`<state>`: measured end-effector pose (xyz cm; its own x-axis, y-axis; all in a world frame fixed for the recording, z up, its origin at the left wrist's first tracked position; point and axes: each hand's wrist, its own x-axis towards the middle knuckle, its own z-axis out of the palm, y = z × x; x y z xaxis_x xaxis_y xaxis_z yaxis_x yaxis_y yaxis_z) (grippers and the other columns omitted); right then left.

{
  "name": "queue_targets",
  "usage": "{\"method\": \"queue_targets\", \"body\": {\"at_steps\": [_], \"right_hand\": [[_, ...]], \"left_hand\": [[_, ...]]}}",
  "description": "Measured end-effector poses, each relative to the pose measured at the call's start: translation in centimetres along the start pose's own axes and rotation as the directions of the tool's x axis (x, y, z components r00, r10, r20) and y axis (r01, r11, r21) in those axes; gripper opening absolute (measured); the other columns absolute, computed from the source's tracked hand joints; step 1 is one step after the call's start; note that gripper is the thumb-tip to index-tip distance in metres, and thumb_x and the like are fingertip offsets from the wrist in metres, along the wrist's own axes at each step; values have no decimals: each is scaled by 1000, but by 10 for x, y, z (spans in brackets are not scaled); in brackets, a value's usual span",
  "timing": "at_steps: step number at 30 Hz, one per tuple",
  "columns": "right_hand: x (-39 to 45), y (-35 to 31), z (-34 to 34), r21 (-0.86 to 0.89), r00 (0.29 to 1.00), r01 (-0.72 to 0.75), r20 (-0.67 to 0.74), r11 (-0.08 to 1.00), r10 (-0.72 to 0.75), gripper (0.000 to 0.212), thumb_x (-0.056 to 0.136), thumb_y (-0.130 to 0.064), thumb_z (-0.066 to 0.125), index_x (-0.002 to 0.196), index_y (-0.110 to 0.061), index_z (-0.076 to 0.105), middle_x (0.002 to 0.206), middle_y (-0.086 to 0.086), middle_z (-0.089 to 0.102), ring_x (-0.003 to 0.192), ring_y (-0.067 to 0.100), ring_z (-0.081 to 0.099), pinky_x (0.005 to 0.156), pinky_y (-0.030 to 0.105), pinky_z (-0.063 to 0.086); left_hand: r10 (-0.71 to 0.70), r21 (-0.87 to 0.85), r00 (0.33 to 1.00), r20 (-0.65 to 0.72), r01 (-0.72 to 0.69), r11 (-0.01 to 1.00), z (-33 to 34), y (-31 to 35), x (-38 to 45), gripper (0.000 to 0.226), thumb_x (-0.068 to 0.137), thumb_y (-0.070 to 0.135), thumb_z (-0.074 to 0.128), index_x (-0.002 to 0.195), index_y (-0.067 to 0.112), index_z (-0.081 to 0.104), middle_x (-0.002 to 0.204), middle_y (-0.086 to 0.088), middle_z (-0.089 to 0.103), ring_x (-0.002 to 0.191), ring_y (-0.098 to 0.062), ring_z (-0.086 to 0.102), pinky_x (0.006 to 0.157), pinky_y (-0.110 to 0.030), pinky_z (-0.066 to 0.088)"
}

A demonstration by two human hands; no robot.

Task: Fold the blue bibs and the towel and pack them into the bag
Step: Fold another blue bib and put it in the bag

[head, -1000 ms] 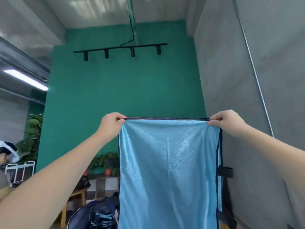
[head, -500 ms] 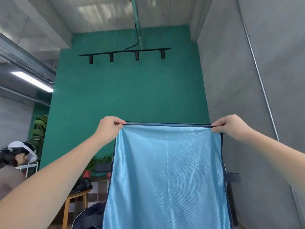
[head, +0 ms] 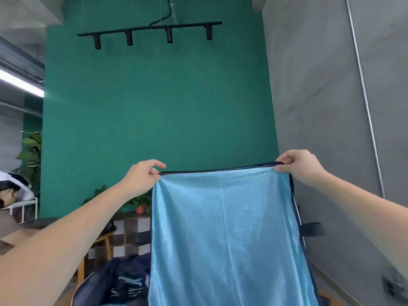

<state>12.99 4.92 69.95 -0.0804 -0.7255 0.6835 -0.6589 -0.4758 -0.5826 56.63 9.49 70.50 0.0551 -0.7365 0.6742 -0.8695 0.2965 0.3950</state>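
Head view: person holds a blue bib (head: 227, 235) up at arm's length, both bare arms stretched forward.
Left hand (head: 141, 177): pinches the bib's top left corner between thumb and curled fingers.
Right hand (head: 298, 166): pinches the top right corner, fingers curled over the dark hem.
Bib: hangs flat and open from the two corners, shiny light blue, dark trim along top and sides (top edge sags a little toward the left hand); a dark strap (head: 312, 229) sticks out at its right edge.
Bag (head: 114, 281): dark, open, low at the bottom left, partly behind the bib; blue-and-dark fabric shows inside, can't tell what.
Backdrop: green wall (head: 154, 120) with a black track light (head: 150, 33), grey wall (head: 331, 96) on the right.
Left edge: plants (head: 33, 151), a wooden stool (head: 103, 239), another person (head: 11, 191) partly in view.
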Motion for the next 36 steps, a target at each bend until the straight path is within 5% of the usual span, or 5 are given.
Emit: {"method": "queue_targets", "body": {"at_steps": [3,6,11,16,36], "right_hand": [[33,20,19,-130,996,-37,80,991,48,18,82,-27,84,86,-13,73,83,2,68,82,21,60,66,28,43],[74,26,33,-327,982,-87,129,941,136,17,87,-22,78,91,-8,69,70,8,72,62,18,64,65,27,49],[147,14,49,-288,989,-71,-147,955,29,6,93,-12,65,90,-7,66,81,18,72,70,30,72,76,40,60],[165,12,61,-209,950,140,-247,968,-191,17,101,-20,55,96,-8,66,89,12,64,84,31,55,72,33,41],[-118,102,67,-279,987,-25,145,960,68,13,99,-28,61,97,-20,71,75,-2,71,64,19,69,78,40,59]], "left_hand": [[-37,64,995,88,32,997,37,-18,37,24,98,12,60,115,22,74,104,8,68,103,-13,60,95,-25,44],[-77,42,992,105,73,996,62,-23,84,14,99,17,61,107,21,72,95,2,72,93,-18,65,79,-25,46],[-82,-183,981,-177,50,982,61,-11,168,15,103,9,53,110,10,66,84,-10,76,63,-14,69,56,-23,56],[-49,-203,954,-295,-12,979,53,-24,196,12,103,12,52,106,15,63,101,-9,72,94,-22,72,90,-42,59],[-132,-196,991,12,131,972,145,-65,-117,20,105,18,51,118,16,65,106,2,64,99,-18,62,74,-25,42]]}}
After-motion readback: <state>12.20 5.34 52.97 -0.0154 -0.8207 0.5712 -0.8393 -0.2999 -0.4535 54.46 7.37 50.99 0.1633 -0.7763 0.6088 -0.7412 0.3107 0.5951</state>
